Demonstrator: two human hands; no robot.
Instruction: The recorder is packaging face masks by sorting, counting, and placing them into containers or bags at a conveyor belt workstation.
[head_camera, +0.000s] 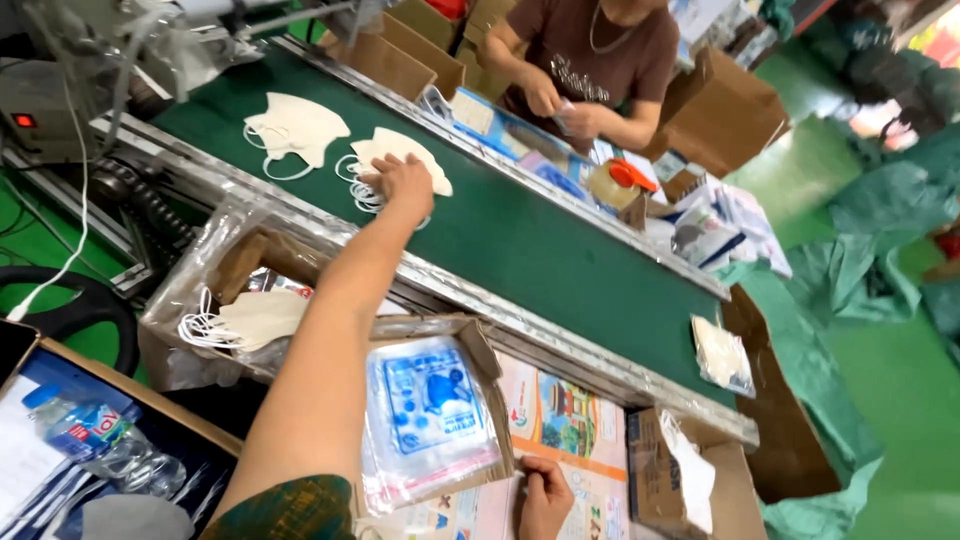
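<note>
L hand (403, 180) flat, fingers spread, pressing a white mask (420, 160) on green belt (520, 240); R hand (545, 495) curled, pinching clear bags (430, 420) in a box.

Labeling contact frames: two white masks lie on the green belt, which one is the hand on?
The right-hand mask: the left hand lies on it. The other mask lies apart, untouched, nearer the machine.
</note>
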